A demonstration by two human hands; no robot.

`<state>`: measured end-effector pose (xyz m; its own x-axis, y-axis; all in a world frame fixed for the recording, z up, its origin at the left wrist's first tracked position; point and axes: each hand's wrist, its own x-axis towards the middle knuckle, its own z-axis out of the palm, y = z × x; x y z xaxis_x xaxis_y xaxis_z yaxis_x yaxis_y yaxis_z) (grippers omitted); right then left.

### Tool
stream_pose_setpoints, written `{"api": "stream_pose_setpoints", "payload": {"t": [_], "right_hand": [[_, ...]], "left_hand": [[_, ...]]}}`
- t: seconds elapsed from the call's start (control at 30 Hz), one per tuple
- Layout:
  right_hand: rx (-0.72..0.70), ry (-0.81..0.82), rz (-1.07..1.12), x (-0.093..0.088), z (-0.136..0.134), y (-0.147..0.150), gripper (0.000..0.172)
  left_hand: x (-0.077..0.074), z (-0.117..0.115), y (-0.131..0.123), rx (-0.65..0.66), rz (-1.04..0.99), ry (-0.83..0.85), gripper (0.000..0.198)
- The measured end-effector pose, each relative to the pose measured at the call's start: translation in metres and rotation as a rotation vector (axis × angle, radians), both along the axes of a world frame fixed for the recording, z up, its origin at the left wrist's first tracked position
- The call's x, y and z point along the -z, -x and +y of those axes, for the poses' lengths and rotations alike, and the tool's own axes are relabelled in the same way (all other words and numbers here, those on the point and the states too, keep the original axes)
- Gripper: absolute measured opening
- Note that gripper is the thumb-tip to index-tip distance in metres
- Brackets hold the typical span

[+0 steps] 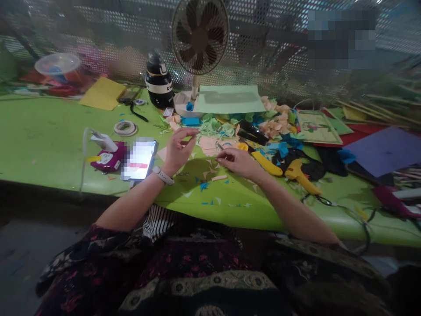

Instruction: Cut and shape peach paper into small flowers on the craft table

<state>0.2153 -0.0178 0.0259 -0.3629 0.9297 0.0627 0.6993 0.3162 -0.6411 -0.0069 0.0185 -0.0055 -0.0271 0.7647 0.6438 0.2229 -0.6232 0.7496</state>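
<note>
My left hand [180,149], with a white watch [162,175] on its wrist, hovers over the table's near middle. Its fingers are curved and apart, and nothing shows between them. To its right, my right hand [237,161] has thumb and fingertips pressed together; what they hold, if anything, is too small to make out. Between and beyond the hands lie peach paper pieces [210,145]. Small blue paper scraps [204,186] and a short pale rolled strip [219,178] lie on the green tabletop [184,210] in front. A black stapler-like object [252,133] rests beyond my right hand.
Left are a lit phone [140,158], purple power block [112,159] and tape roll [125,128]. A black bottle [158,85] and fan [200,37] stand behind. Right are a yellow-handled tool [266,163], yellow glue gun [302,176], cables and purple paper [384,149].
</note>
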Motion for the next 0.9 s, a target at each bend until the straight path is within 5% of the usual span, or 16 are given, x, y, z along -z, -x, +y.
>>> {"api": "stream_pose_setpoints", "payload": {"t": [0.4,0.73,0.9], "right_hand": [[0.333,-0.228,-0.219,-0.022,0.019,-0.061,0.020],[0.112,-0.011,-0.444,0.001,0.027,-0.065,0.021],[0.084,-0.156,-0.498,0.009,0.036,-0.068,0.034]], "left_hand": [[-0.001,-0.005,-0.002,0.030,0.013,0.058,0.013],[0.001,0.003,0.002,0.008,-0.146,0.083,0.012],[0.002,0.003,0.002,0.018,-0.138,0.085,0.012]]}}
